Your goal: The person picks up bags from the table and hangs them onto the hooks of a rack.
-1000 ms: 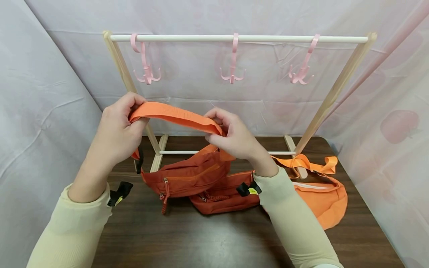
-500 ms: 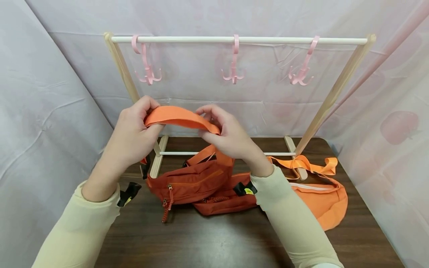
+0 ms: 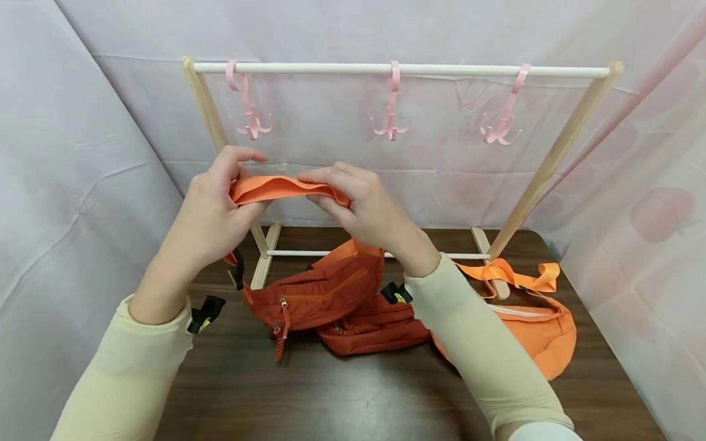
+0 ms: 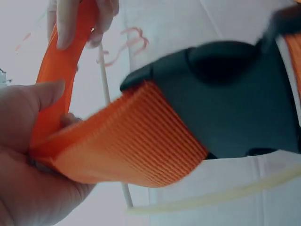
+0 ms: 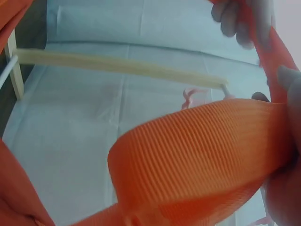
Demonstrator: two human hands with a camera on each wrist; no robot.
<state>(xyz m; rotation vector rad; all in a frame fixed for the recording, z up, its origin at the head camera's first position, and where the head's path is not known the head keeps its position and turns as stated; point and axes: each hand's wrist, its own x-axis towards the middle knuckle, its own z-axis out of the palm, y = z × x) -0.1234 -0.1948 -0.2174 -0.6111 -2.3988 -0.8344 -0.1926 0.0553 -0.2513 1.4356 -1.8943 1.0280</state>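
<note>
A rust-red waist bag (image 3: pixel 331 291) hangs by its orange webbing strap (image 3: pixel 278 185) in front of the rack. My left hand (image 3: pixel 212 205) grips the strap at its left part, index finger lifted off it. With thumb and fingers, my right hand (image 3: pixel 375 211) pinches the strap's right part. Between the hands the webbing bows slightly upward. A black buckle (image 4: pixel 225 94) sits on the strap close to the left hand in the left wrist view. In the right wrist view, a broad loop of the strap (image 5: pixel 197 155) curves away from the right hand.
Behind stands a wooden rack with a white rod (image 3: pixel 331 69) carrying pink hooks (image 3: pixel 392 116). A second rust-red waist bag (image 3: pixel 375 334) lies on the dark wooden table (image 3: pixel 276 404), partly behind the first. At right, an orange bag (image 3: pixel 551 340) is partly covered by the right sleeve.
My left hand has moved right and my right hand slightly left, shortening the strap span between them. The left index finger has lifted, and the right fingers now reach over the strap.
</note>
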